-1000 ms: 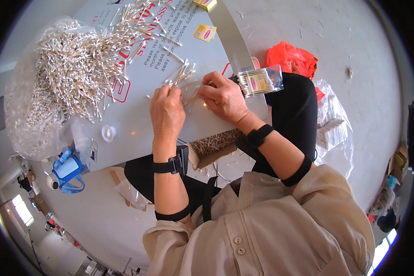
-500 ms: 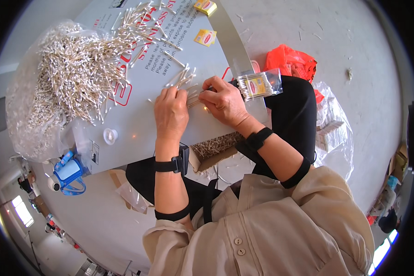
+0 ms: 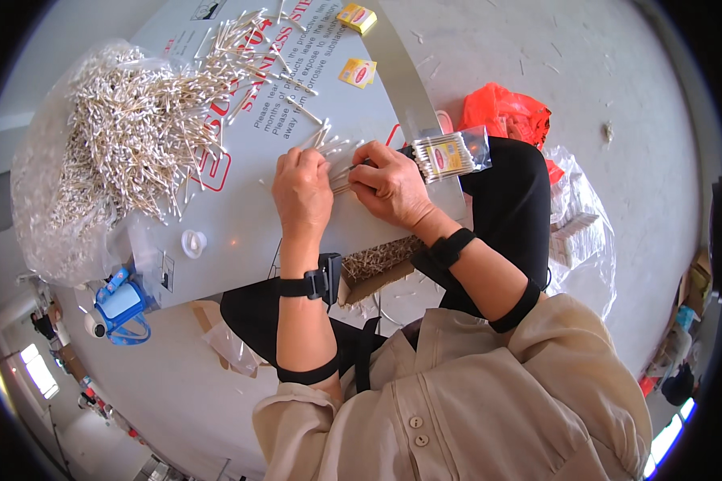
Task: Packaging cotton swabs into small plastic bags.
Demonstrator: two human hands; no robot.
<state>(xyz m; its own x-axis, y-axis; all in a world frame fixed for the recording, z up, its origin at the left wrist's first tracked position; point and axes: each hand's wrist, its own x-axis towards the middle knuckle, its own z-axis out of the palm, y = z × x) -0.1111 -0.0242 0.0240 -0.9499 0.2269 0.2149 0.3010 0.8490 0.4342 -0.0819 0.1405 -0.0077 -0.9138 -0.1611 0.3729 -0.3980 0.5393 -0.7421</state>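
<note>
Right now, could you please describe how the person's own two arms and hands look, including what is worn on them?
Both the left hand and the right hand are ungloved. Black wrist straps are worn on both sides; the left one carries a black boxy device. Plain black forearm bands sit at the ends of loose beige cloth sleeves.

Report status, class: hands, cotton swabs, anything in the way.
Left hand, right hand: close together, both curled. Cotton swabs between them, grip unclear. Swab packet beside right hand; no obstruction visible.

Pale grey floor (image 3: 634, 232), grey-topped table (image 3: 253, 210); bright window (image 3: 38, 370) lower left, bright patch (image 3: 667, 441) lower right
</note>
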